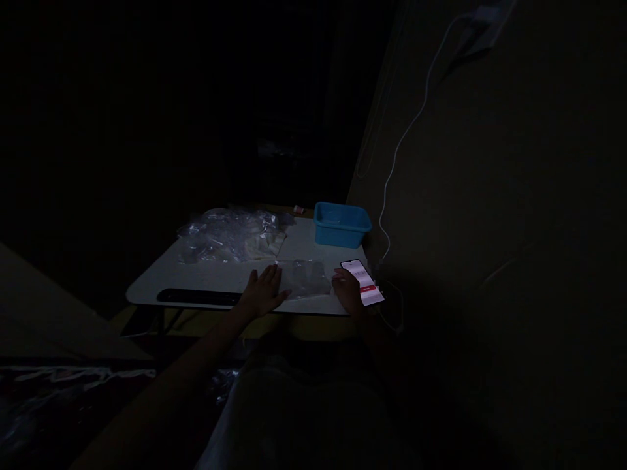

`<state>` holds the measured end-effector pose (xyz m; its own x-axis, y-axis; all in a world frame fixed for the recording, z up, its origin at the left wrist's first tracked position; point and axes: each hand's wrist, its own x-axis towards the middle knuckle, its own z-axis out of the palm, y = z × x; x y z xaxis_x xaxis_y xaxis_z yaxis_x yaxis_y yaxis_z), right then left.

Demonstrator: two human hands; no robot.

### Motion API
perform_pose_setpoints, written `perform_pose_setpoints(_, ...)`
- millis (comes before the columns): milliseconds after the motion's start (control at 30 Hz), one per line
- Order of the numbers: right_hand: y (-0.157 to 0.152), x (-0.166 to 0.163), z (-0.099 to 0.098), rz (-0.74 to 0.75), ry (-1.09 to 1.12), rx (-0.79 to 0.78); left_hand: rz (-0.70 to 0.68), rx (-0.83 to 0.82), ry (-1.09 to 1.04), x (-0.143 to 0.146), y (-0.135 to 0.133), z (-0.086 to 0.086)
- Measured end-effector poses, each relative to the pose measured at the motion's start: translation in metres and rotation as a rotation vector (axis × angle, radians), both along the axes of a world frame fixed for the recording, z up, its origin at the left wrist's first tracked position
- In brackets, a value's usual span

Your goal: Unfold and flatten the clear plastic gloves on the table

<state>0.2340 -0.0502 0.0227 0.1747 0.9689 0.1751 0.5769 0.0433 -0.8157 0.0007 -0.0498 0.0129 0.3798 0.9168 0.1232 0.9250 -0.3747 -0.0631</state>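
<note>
A clear plastic bag (306,279) lies flat near the front edge of the white table (206,277). My left hand (263,292) rests with fingers stretched out at the bag's left end. At its right end, my right hand (347,289) has its fingers curled in, close to the bag's edge; dim light hides whether they hold any of the plastic. Just beyond that hand lies a phone (371,292) with a lit screen, partly covered by the hand.
Crumpled clear plastic bags (220,235) are heaped at the back left of the table. A blue basket (340,235) stands at the back right. From a wall socket, a white cable (398,147) hangs down beside the table. A dark slot (198,297) runs along the front edge.
</note>
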Motion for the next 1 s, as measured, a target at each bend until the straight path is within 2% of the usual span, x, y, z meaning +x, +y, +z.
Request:
perform_pose_setpoints(67,-0.006,-0.007,0.005,0.023,-0.198,0.163,0.001,0.014,-0.004,0.0,0.0,-0.001)
perform_pose_setpoints(133,-0.009,-0.022,0.011,0.197,-0.427,0.235,-0.002,0.023,-0.005,0.0,0.001,-0.002)
perform_pose_setpoints(233,-0.01,-0.05,0.017,0.474,-0.683,0.255,-0.001,0.018,0.002,0.0,0.001,-0.001)
perform_pose_setpoints(333,-0.008,-0.071,0.012,0.545,-0.828,0.207,-0.002,0.0,0.025,0.0,0.0,0.001)
perform_pose_setpoints(433,-0.009,-0.07,0.002,0.55,-0.879,0.147,-0.003,-0.017,0.032,-0.001,0.0,0.001)
perform_pose_setpoints(533,-0.011,-0.055,-0.003,0.511,-0.911,0.139,0.005,-0.003,0.011,-0.001,0.002,-0.002)
perform_pose_setpoints(767,-0.012,-0.02,-0.009,0.365,-0.936,0.109,0.009,0.004,-0.009,-0.001,0.003,-0.005)
perform_pose_setpoints(1000,-0.012,-0.014,-0.01,0.344,-0.935,0.082,0.023,0.004,-0.011,-0.003,-0.001,0.002)
